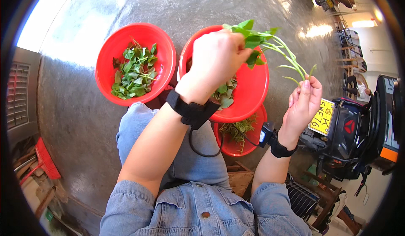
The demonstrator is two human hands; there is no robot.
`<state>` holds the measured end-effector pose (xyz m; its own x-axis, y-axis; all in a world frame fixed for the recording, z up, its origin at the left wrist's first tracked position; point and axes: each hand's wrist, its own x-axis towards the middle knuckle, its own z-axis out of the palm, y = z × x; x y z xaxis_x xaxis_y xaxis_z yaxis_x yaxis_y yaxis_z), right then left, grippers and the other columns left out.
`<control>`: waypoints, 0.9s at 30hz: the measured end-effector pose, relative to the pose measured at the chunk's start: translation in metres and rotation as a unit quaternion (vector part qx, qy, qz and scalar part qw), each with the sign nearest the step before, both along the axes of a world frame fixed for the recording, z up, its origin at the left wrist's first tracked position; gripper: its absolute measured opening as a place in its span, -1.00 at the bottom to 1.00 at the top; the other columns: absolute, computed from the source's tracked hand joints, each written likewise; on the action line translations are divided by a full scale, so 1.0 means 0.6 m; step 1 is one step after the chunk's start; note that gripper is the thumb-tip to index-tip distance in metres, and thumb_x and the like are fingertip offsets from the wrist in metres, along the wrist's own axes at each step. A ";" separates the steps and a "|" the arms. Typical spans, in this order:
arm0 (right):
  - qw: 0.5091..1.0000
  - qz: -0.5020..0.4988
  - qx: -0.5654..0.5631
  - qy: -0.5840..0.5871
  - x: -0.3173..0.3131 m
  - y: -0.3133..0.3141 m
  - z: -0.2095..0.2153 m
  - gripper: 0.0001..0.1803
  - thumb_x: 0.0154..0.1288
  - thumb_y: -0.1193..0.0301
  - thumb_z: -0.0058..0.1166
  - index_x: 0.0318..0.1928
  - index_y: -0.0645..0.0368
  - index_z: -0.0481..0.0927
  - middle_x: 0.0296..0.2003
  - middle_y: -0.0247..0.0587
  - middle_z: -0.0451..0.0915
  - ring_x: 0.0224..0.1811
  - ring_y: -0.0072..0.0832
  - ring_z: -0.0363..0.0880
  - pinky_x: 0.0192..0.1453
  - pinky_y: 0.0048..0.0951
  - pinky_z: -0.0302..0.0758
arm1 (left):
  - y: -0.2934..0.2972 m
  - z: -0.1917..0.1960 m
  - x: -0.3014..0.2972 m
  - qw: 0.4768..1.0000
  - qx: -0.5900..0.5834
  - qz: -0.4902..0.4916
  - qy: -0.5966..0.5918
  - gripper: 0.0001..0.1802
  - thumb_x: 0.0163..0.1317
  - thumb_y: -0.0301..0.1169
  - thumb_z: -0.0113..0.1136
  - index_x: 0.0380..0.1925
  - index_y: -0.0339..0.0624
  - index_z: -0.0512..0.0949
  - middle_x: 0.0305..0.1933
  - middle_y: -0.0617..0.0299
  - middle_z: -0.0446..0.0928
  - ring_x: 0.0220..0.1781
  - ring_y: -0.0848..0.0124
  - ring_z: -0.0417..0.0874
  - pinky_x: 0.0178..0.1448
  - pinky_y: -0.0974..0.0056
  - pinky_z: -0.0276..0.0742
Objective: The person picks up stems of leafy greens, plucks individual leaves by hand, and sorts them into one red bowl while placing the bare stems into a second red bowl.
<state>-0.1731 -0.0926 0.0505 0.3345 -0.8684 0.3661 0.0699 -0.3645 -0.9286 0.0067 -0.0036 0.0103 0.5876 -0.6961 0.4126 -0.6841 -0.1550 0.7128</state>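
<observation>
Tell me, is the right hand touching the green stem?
Touching. The head view shows the right hand pinching the lower end of the leafy green stem between its fingertips, while the left hand grips the leafy top.

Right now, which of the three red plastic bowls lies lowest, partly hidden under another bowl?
The small red plastic bowl nearest the person's knees. The middle red bowl overlaps its top edge, and it holds thin stems, while the left red bowl sits apart with picked leaves.
</observation>
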 end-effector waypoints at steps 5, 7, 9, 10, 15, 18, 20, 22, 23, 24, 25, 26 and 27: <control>0.999 0.038 -0.018 0.035 0.007 0.022 -0.004 -0.85 0.35 0.48 -0.07 -0.13 0.28 0.40 -0.57 -0.53 0.28 -0.63 -0.87 0.10 -0.60 -0.80 0.01 | -0.007 -0.001 -0.011 0.989 -0.101 -0.045 -0.095 -0.92 -0.05 -0.38 0.25 -0.53 -0.11 0.61 -0.49 0.24 0.43 -0.40 0.26 0.56 -0.34 0.23 0.50; 0.998 0.045 -0.013 0.031 0.011 0.029 0.000 -0.85 0.35 0.47 -0.07 -0.13 0.28 0.40 -0.57 -0.53 0.28 -0.64 -0.87 0.10 -0.60 -0.80 0.01 | -0.007 -0.006 -0.006 0.988 -0.098 -0.059 -0.108 -0.91 -0.05 -0.38 0.25 -0.53 -0.13 0.60 -0.48 0.24 0.44 -0.41 0.25 0.56 -0.34 0.23 0.50; 0.998 0.051 -0.009 0.029 0.013 0.032 0.000 -0.85 0.35 0.47 -0.07 -0.13 0.28 0.40 -0.57 -0.53 0.29 -0.64 -0.87 0.10 -0.60 -0.80 0.01 | -0.005 -0.008 -0.002 0.986 -0.095 -0.074 -0.120 -0.90 -0.05 -0.38 0.25 -0.54 -0.15 0.60 -0.47 0.23 0.45 -0.41 0.25 0.56 -0.34 0.23 0.50; 0.998 0.050 -0.011 0.032 0.012 0.031 -0.001 -0.84 0.35 0.47 -0.07 -0.12 0.28 0.40 -0.56 -0.52 0.29 -0.64 -0.87 0.10 -0.60 -0.80 0.02 | -0.005 -0.009 -0.001 0.987 -0.090 -0.056 -0.117 -0.89 -0.06 -0.38 0.25 -0.55 -0.17 0.59 -0.47 0.23 0.46 -0.41 0.24 0.56 -0.34 0.23 0.50; 0.999 0.026 0.006 0.021 0.013 0.035 0.005 -0.81 0.36 0.45 -0.08 -0.07 0.27 0.40 -0.52 -0.49 0.33 -0.64 -0.88 0.11 -0.63 -0.82 0.04 | 0.003 -0.008 0.005 0.985 -0.086 -0.103 -0.107 -0.88 -0.07 -0.37 0.25 -0.58 -0.18 0.58 -0.45 0.21 0.48 -0.39 0.22 0.56 -0.33 0.22 0.50; 0.999 0.035 0.007 0.014 0.012 0.034 0.008 -0.76 0.36 0.45 -0.08 -0.01 0.27 0.42 -0.49 -0.47 0.35 -0.63 -0.88 0.13 -0.64 -0.83 0.04 | 0.000 -0.014 0.003 0.980 -0.087 -0.119 -0.132 -0.87 -0.07 -0.36 0.27 -0.57 -0.18 0.58 -0.43 0.21 0.47 -0.38 0.21 0.56 -0.32 0.20 0.50; 0.999 0.041 0.015 0.018 0.014 0.036 0.013 -0.72 0.35 0.45 -0.08 0.04 0.28 0.43 -0.50 -0.48 0.36 -0.62 -0.88 0.13 -0.64 -0.83 0.03 | 0.001 -0.012 0.004 0.987 -0.050 -0.088 -0.124 -0.85 -0.07 -0.34 0.28 -0.56 -0.16 0.57 -0.42 0.22 0.47 -0.37 0.21 0.56 -0.31 0.19 0.50; 0.999 0.039 0.018 0.021 0.012 0.034 0.013 -0.70 0.35 0.45 -0.09 0.05 0.28 0.43 -0.51 -0.48 0.35 -0.62 -0.88 0.14 -0.63 -0.84 0.03 | 0.004 -0.005 0.002 0.988 -0.068 -0.069 -0.117 -0.86 -0.06 -0.34 0.27 -0.55 -0.16 0.58 -0.42 0.22 0.46 -0.39 0.21 0.56 -0.32 0.18 0.50; 0.999 0.038 0.022 0.023 0.011 0.033 0.014 -0.69 0.35 0.45 -0.09 0.06 0.28 0.43 -0.52 -0.49 0.35 -0.62 -0.88 0.14 -0.63 -0.84 0.03 | 0.005 0.000 0.002 0.989 -0.085 -0.050 -0.110 -0.87 -0.05 -0.35 0.27 -0.54 -0.16 0.58 -0.42 0.22 0.45 -0.40 0.20 0.56 -0.33 0.18 0.50; 0.999 0.039 0.021 0.023 0.010 0.031 0.015 -0.69 0.35 0.45 -0.09 0.06 0.28 0.43 -0.52 -0.49 0.35 -0.62 -0.88 0.14 -0.63 -0.84 0.03 | 0.004 0.000 0.001 0.989 -0.086 -0.049 -0.110 -0.87 -0.05 -0.35 0.27 -0.54 -0.16 0.58 -0.42 0.22 0.45 -0.40 0.20 0.56 -0.33 0.18 0.50; 0.999 0.040 0.022 0.029 0.009 0.030 0.016 -0.68 0.36 0.45 -0.10 0.08 0.28 0.42 -0.52 -0.50 0.34 -0.62 -0.88 0.12 -0.63 -0.84 0.01 | 0.002 -0.002 0.001 0.991 -0.093 -0.026 -0.096 -0.87 -0.04 -0.35 0.26 -0.55 -0.16 0.57 -0.43 0.22 0.45 -0.42 0.19 0.56 -0.35 0.18 0.50; 0.998 0.042 0.024 0.034 0.008 0.029 0.017 -0.66 0.36 0.46 -0.11 0.10 0.28 0.41 -0.53 -0.51 0.34 -0.62 -0.89 0.10 -0.63 -0.85 -0.01 | 0.002 -0.003 0.001 0.992 -0.099 -0.003 -0.082 -0.87 -0.04 -0.36 0.25 -0.56 -0.17 0.56 -0.44 0.22 0.45 -0.44 0.18 0.55 -0.36 0.17 0.50; 0.998 0.042 0.024 0.035 0.007 0.028 0.018 -0.66 0.36 0.46 -0.11 0.10 0.28 0.41 -0.53 -0.51 0.34 -0.62 -0.89 0.10 -0.63 -0.85 -0.01 | 0.002 -0.005 0.002 0.992 -0.099 -0.002 -0.082 -0.87 -0.04 -0.36 0.25 -0.56 -0.17 0.56 -0.44 0.22 0.45 -0.44 0.18 0.55 -0.36 0.17 0.50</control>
